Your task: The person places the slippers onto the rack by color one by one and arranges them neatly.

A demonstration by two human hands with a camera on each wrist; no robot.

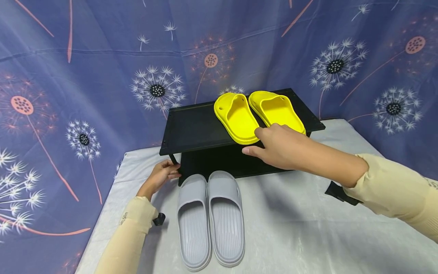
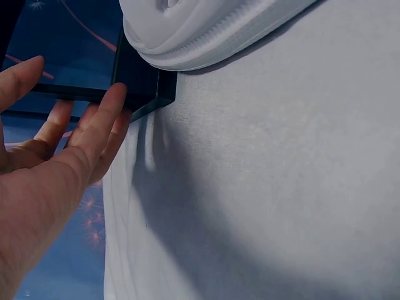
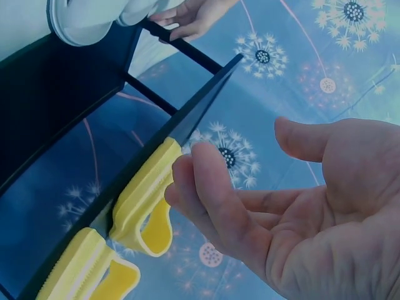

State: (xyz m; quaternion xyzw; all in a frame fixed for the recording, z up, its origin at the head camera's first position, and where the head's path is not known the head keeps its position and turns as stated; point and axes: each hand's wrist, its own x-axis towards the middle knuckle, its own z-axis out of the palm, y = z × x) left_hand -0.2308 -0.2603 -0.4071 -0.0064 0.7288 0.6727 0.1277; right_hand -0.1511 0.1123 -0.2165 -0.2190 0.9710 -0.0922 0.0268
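A black two-tier rack [image 1: 195, 127] carries two yellow clogs on its top shelf. My right hand [image 1: 282, 146] is over the front of the shelf, nearest the right clog [image 1: 280, 108] and by the heel of the left clog [image 1: 239, 118]. In the right wrist view, its thumb stands apart and its fingers [image 3: 215, 187] bend loosely with nothing between them. My left hand [image 1: 159, 178] touches the rack's front left leg with mostly straight fingers [image 2: 103, 122]. Grey slides, a left one [image 1: 195, 224] and a right one [image 1: 226, 220], lie side by side, toes toward the lower shelf.
A pale cloth [image 1: 291, 236] covers the surface under the rack. Blue fabric [image 1: 102, 72] printed with dandelions hangs behind and at both sides. Black wrist-mounted devices, such as the right one [image 1: 340, 193], stick out below the cream sleeves [image 1: 393, 186].
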